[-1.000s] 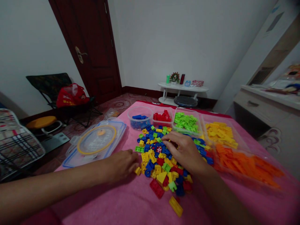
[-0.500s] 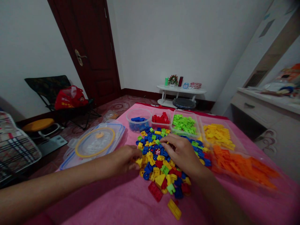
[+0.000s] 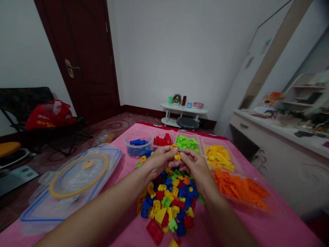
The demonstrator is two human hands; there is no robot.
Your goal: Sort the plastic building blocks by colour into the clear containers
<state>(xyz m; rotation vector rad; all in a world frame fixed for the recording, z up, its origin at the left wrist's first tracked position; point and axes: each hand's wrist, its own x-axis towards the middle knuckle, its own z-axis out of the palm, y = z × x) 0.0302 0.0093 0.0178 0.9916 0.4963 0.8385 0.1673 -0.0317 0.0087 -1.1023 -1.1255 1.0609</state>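
Both hands are close together above the far part of a mixed pile of toy building blocks point(image 3: 167, 195). My left hand point(image 3: 160, 161) pinches a small yellow block point(image 3: 174, 146) between thumb and fingers. My right hand point(image 3: 196, 164) has its thumb against a round yellow piece point(image 3: 177, 156) right beside it. Whether the two yellow pieces are joined I cannot tell. Fingers hide part of both. Below lie blue, red, green and yellow blocks, with a flat red block point(image 3: 155, 232) at the near edge.
Behind the pile stand a round tub of blue blocks point(image 3: 125, 142), a box of red blocks point(image 3: 163, 139) and one of green point(image 3: 187, 142). Yellow point(image 3: 219, 157) and orange blocks point(image 3: 239, 188) fill boxes at the right. Stacked clear lids point(image 3: 74, 181) lie left on the pink cloth point(image 3: 123, 212).
Both hands have left the pile's sides and come together above it, now with yellow pieces between the fingers. The camera view has turned to the right.
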